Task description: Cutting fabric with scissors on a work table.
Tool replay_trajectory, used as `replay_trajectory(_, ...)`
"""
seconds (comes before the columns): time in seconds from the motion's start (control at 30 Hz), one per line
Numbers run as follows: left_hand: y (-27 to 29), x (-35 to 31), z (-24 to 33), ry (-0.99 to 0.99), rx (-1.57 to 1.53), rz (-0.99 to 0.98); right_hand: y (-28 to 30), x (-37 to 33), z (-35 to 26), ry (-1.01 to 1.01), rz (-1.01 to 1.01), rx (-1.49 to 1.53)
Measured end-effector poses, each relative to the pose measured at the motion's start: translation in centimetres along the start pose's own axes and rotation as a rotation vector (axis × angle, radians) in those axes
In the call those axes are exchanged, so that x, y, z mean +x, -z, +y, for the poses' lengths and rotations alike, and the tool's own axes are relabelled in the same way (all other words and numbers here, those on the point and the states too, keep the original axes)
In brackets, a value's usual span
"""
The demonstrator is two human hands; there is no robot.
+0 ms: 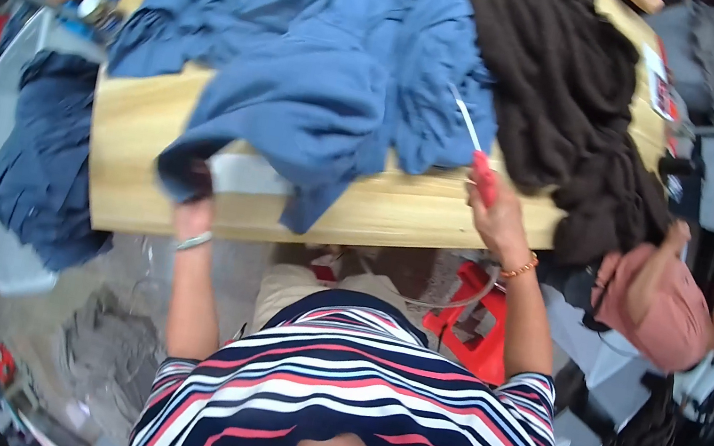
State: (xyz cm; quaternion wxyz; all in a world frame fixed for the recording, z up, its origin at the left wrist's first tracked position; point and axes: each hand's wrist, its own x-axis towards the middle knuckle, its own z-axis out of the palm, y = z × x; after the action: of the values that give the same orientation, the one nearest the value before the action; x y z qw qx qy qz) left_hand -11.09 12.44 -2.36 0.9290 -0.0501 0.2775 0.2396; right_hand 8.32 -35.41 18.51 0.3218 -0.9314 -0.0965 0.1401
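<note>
the wooden table (132, 174) runs beneath and beyond both hands, bare wood showing between them along the near edge. the blue garment (313, 91) lies across it, spreading forward and right from the left hand (197, 206), its nearest fold bunched up around those fingers. the dark brown garment (564, 78) lies beyond the right hand and off to its right; it would be wise to leave it there, out of the working area.

the left hand is at the near left corner of the blue cloth; its fingertips are lost in the dark of the fold, so i cannot tell whether they pinch it or merely reach inside. the right hand (497, 212) is closed around the red-handled tool (479, 162), whose pale, slim blade points forward and left from the grip, over the blue garment's right side. motion blurs the blade, so its exact kind is unclear.

the step seems to be turning the cloth to look for spots to trim. to do it well, the left hand should spread the fold flat, giving a taut edge; the blade should stay lifted until the spot is plain, then work pointing away from those hidden fingers, clear of doubled layers.
</note>
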Motion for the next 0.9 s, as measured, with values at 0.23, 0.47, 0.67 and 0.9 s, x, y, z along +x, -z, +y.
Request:
replay_trajectory(0.23,-4.5,-8.0,-11.5,-0.955,1.881,0.097,-2.1,-0.8,0.3,0.026,-0.097,-0.059)
replay_trajectory(0.47,-11.0,0.3,-8.2,-1.11,2.787,-0.307,-2.7,-1.3,-0.8,0.009,-0.177,-0.072)
replay_trajectory(0.67,-13.2,0.1,-8.2,-0.172,2.054,-0.598,-3.0,-1.4,0.1,0.003,-0.21,-0.057)
replay_trajectory(0.9,-14.4,0.5,1.6,-1.113,2.406,-0.092,-3.3,0.1,-1.6,0.086,-0.253,-0.133)
